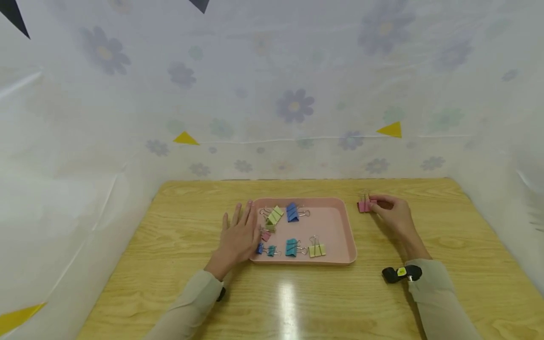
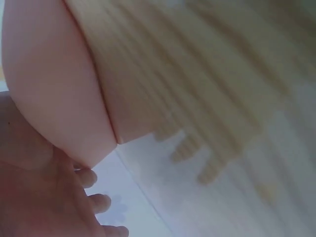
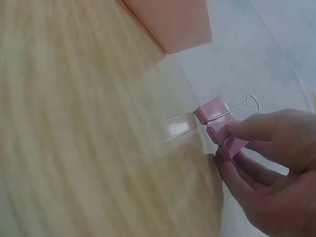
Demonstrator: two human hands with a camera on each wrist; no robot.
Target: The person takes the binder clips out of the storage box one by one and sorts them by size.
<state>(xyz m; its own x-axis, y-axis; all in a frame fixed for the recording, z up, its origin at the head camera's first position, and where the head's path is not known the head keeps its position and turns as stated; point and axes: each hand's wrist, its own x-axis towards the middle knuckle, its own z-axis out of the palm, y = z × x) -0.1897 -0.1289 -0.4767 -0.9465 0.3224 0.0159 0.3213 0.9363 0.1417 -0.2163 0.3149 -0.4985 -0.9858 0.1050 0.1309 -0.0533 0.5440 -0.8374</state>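
A pink tray [image 1: 331, 231] sits on the wood-grained desk [image 1: 178, 241], and to its right, level with its far part, is a large pink binder clip [image 1: 364, 206]. The right hand [image 1: 395, 215] pinches this clip between thumb and fingers, wire handles pointing up; whether its base touches the desk or hangs just above cannot be told. At the left side of the tray lies the left hand [image 1: 240, 238], fingers straight and slightly spread, touching the rim and gripping nothing. Inside the tray, toward its far left corner, is a light green clip [image 1: 275, 215], with a blue clip [image 1: 292, 212] just right of it along the far side. By the tray's left wall are a small olive clip [image 1: 270, 228] and a small pink clip [image 1: 265, 235], close together. Along the tray's near side, from left to right, lie a small blue clip [image 1: 260, 248], a small teal clip [image 1: 271, 251], a larger teal clip [image 1: 291, 247] and a yellow clip [image 1: 317, 250]. Beyond the tray, behind the desk, hangs a flower-patterned sheet [image 1: 255, 104].
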